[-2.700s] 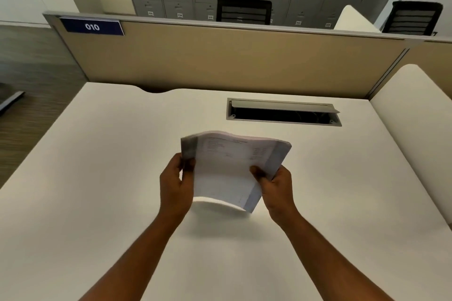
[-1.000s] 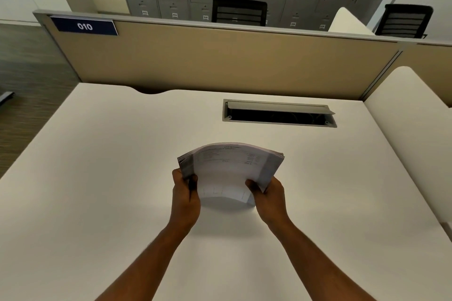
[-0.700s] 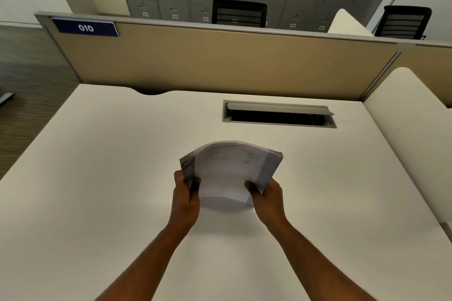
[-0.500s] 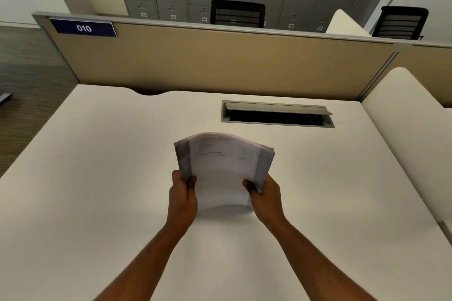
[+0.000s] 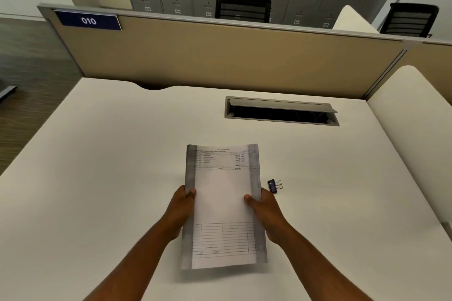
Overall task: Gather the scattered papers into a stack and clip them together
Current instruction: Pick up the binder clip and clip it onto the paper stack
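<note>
Two hands, left hand (image 5: 180, 210) and right hand (image 5: 265, 212), gripping paper stack (image 5: 222, 205), binder clip (image 5: 274, 186) just right, desk (image 5: 97, 178).

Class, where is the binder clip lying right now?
In the head view, the binder clip lies on the white desk, just beyond the right hand, right of the paper stack.

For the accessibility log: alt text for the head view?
Both hands, left hand and right hand, hold a stack of papers by its side edges above a white desk. A black binder clip lies on the desk right of the stack.
</note>
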Demonstrator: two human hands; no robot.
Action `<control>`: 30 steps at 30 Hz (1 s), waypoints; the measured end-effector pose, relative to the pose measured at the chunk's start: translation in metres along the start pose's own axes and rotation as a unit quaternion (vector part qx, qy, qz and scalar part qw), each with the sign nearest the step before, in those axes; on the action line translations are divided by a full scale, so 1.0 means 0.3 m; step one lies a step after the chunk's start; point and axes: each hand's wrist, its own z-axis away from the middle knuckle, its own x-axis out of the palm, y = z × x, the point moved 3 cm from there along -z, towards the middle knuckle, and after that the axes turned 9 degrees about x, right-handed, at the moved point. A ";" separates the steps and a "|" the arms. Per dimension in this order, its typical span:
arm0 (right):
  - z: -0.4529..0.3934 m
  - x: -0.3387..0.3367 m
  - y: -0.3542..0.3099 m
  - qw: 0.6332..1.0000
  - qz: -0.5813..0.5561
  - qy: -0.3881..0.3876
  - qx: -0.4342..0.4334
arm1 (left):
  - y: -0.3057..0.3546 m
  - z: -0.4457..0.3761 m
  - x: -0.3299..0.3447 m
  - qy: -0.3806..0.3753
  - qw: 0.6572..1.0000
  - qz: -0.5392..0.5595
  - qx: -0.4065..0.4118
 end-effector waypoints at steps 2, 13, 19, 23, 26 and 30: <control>-0.007 0.002 0.019 1.000 0.013 0.009 0.006 | -0.006 0.002 0.009 -0.006 1.000 0.010 -0.021; -0.033 0.020 0.092 0.999 0.012 0.006 0.035 | -0.085 -0.029 0.014 -0.007 0.997 -0.022 -0.069; -0.037 0.022 0.111 0.999 0.017 0.015 0.043 | -0.105 -0.037 0.018 -0.023 0.998 -0.011 -0.063; -0.046 0.022 0.111 0.998 0.041 0.010 0.046 | -0.131 -0.053 0.013 0.009 0.997 -0.061 -0.047; -0.077 0.002 0.097 0.995 0.084 0.019 0.053 | -0.142 -0.067 0.006 0.037 0.993 -0.107 -0.037; -0.114 -0.055 0.063 0.994 0.055 0.050 0.078 | -0.145 -0.083 -0.006 0.067 0.987 -0.140 -0.035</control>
